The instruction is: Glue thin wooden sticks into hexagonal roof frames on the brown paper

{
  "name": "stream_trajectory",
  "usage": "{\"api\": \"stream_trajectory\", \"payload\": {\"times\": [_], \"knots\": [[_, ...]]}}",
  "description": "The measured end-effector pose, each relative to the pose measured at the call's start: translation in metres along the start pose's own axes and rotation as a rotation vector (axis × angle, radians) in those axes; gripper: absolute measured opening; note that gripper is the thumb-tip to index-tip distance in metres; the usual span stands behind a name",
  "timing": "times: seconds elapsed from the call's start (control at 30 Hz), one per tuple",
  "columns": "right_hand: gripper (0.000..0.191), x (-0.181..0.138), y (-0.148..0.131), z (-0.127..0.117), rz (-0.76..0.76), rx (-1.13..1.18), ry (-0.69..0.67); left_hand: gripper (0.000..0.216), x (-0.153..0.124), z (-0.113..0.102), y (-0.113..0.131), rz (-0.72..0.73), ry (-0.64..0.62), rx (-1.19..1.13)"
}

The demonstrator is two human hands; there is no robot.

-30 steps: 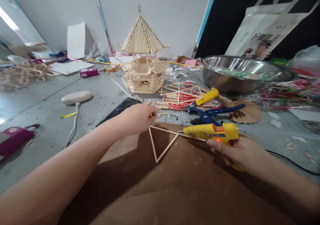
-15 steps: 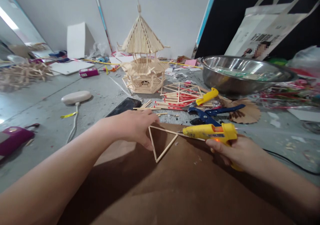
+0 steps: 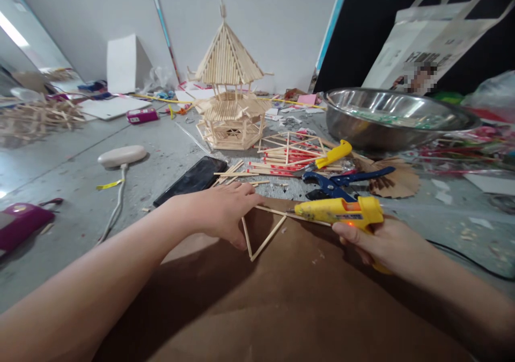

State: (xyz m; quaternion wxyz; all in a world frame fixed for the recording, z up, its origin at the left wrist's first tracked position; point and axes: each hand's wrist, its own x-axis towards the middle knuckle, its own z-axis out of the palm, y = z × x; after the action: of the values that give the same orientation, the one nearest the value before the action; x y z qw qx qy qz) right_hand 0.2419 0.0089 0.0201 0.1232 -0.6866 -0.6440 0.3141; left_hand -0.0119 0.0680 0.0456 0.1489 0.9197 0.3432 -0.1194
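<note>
My right hand (image 3: 372,238) is wrapped around a yellow hot glue gun (image 3: 340,212). The gun's orange light glows, and its nozzle rests at the long upper stick, close to a joint of a triangular frame of thin wooden sticks (image 3: 269,238). At the frame's upper left corner, my left hand (image 3: 225,212) holds the sticks between thumb and fingers, hiding that corner. Under the frame lies a brown sheet (image 3: 281,303).
Beyond stand a stick pagoda model (image 3: 231,110) and a steel basin (image 3: 398,120). Nearer lie blue cutting pliers (image 3: 333,182), a yellow-handled tool (image 3: 333,154), red-marked sticks (image 3: 277,169), a black phone (image 3: 191,179) and a white corded device (image 3: 123,156). A black cord (image 3: 462,255) trails right.
My left hand has shifted slightly right and now covers the frame's upper left corner. More of the phone shows behind it. The glue gun has barely moved.
</note>
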Motion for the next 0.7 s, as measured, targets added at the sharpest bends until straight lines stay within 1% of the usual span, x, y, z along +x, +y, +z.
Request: {"api": "stream_trajectory", "payload": {"times": [0.17, 0.23, 0.33, 0.5, 0.7], "knots": [[0.043, 0.0010, -0.0008, -0.0050, -0.007, -0.025, -0.062, 0.071, 0.0013, 0.0030, 0.0008, 0.002, 0.018, 0.005], [0.040, 0.0017, 0.0003, -0.0066, -0.007, -0.035, -0.063, 0.071, 0.0015, 0.0034, 0.0005, -0.002, 0.021, 0.015], [0.038, 0.0030, 0.0034, -0.0067, 0.006, -0.054, -0.025, 0.069, 0.0011, 0.0027, 0.0009, -0.006, 0.022, 0.029], [0.039, 0.0044, 0.0068, -0.0047, -0.014, -0.042, -0.030, 0.063, -0.0008, 0.0003, 0.0026, -0.001, 0.005, 0.028], [0.042, 0.0043, 0.0069, -0.0023, -0.016, -0.029, -0.046, 0.064, -0.0008, -0.0004, 0.0042, 0.000, 0.004, 0.016]]}}
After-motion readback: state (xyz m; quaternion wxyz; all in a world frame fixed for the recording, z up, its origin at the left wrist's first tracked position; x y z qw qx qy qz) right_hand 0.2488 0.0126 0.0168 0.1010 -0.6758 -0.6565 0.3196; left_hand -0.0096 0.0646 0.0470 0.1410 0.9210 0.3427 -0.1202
